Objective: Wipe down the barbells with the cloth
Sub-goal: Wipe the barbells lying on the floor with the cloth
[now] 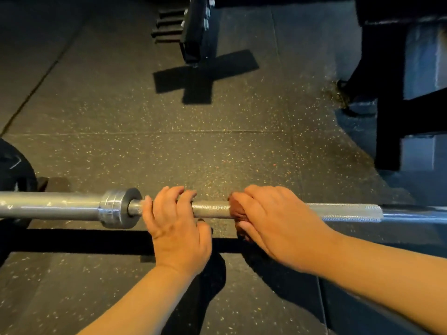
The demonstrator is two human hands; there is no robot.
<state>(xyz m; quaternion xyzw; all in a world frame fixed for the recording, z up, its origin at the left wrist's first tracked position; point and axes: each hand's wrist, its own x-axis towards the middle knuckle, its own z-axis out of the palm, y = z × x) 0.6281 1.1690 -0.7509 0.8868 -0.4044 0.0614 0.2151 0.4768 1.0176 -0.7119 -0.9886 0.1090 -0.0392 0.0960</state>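
Note:
A silver barbell [211, 209] runs left to right across the view, above the rubber floor. Its thick sleeve and collar [118, 207] lie to the left, and the knurled shaft stretches off to the right. My left hand [176, 226] grips the shaft just right of the collar, fingers curled over the top. My right hand [273, 218] holds a reddish-brown cloth [238, 211] wrapped round the shaft, a short way right of the left hand. Most of the cloth is hidden under my palm.
A black weight plate [14, 165] shows at the left edge. A dark rack base with pegs [193, 32] stands on the floor at the back. Black frame legs [389, 117] rise at the right. Speckled rubber floor [169, 141] lies between them.

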